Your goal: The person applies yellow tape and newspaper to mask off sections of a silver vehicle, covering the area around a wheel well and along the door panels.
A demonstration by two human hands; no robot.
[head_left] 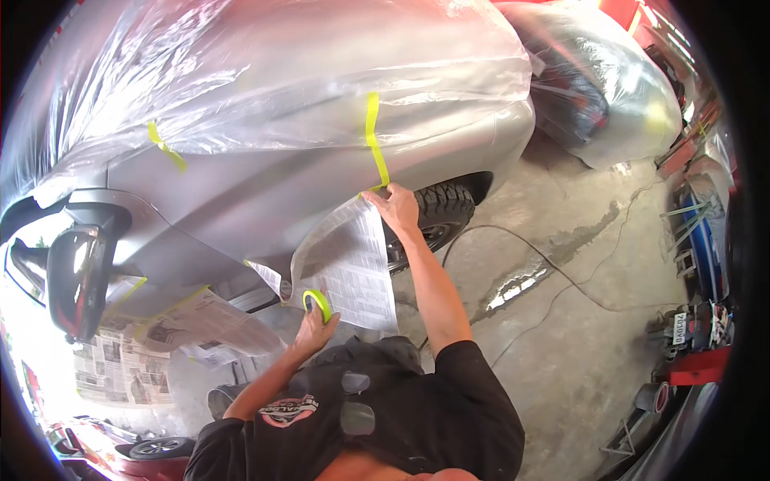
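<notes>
My left hand (317, 333) holds a roll of yellow-green masking tape (325, 305) beside the lower left part of a newspaper sheet (355, 264). My right hand (399, 207) grips the sheet's upper corner, against the silver vehicle's fender (313, 180) at the front edge of the wheel opening. Tape runs along the sheet's top edge, partly under my fingers. The sheet hangs curved and covers part of the tire (448, 204). A vertical tape strip (374, 135) crosses the edge of clear plastic sheeting (289, 120) just above my right hand.
More newspaper (198, 318) hangs along the vehicle's lower side, near the side mirror (78, 282). A hose (529, 243) lies across the concrete floor (559, 337). Another plastic-covered vehicle (619, 90) stands at upper right. A red vehicle (120, 451) shows at lower left.
</notes>
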